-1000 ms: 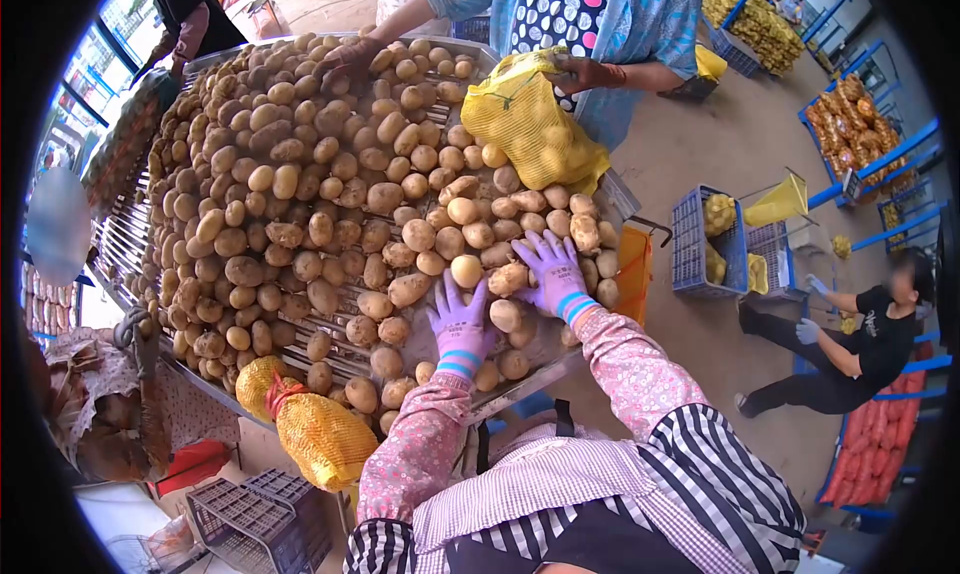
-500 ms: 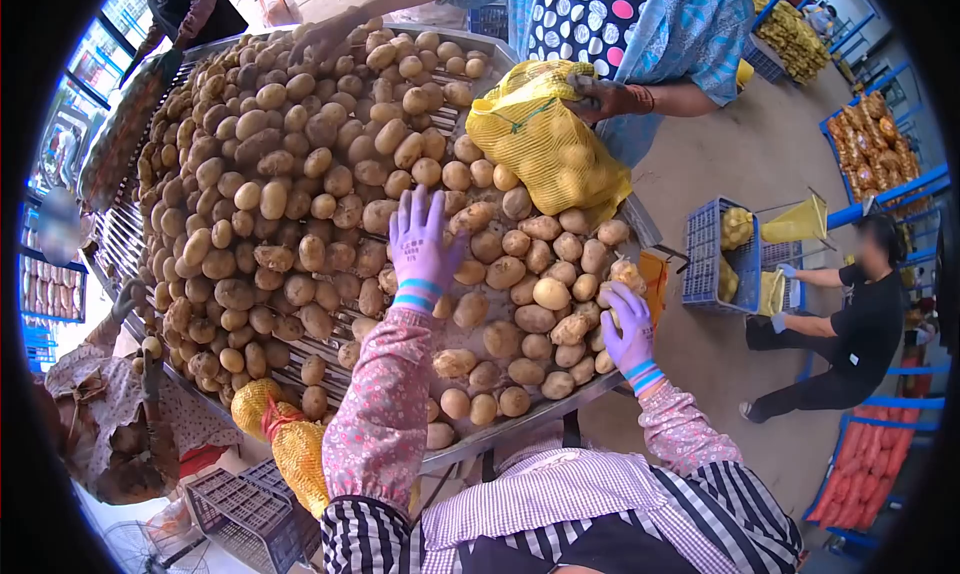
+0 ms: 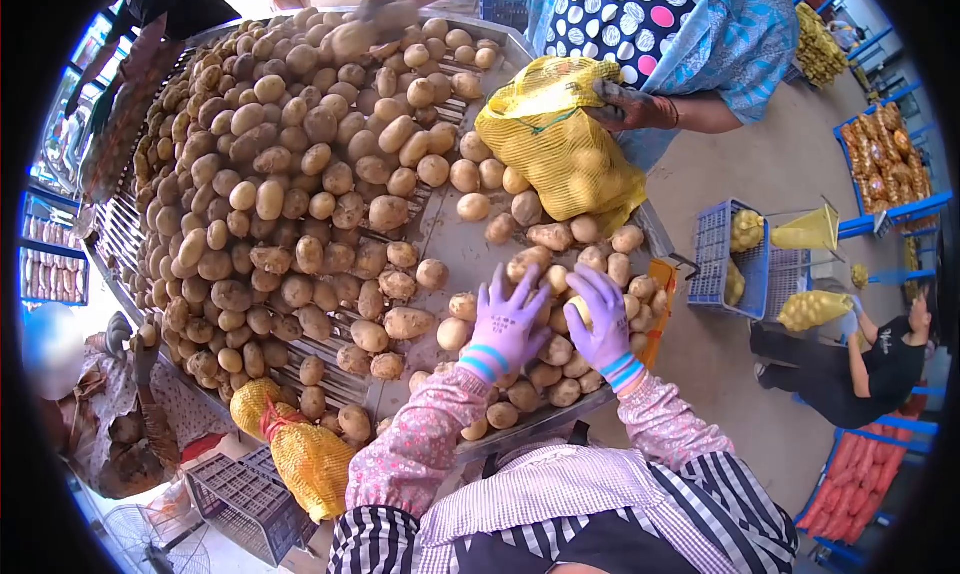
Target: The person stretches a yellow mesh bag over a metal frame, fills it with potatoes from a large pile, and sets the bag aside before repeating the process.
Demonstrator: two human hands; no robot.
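Holds potatoes in one broad pile on the slatted metal sorting table, with a smaller cluster at the near right. Sets the left hand on that cluster, fingers spread over potatoes. Places the right hand just beside, fingers slightly spread and bent at a pale potato; cannot tell if pinched. Shows purple gloves on both.

At the far right edge of the table, bulging with potatoes, a yellow mesh bag, gripped at its mouth by a co-worker's gloved hand. Over the far side of the pile, blurred, another gloved hand. At the near left edge, closed with a red tie, a filled golden mesh bag, blocking part of the rim.

Beyond the right edge, a blue plastic crate with yellow mesh bags inside. Beside it, in the hands of a person in black, a full yellow mesh bag. Farther right, on blue racks, red mesh sacks and filled orange-brown sacks. Below the table at left, dark plastic crates.
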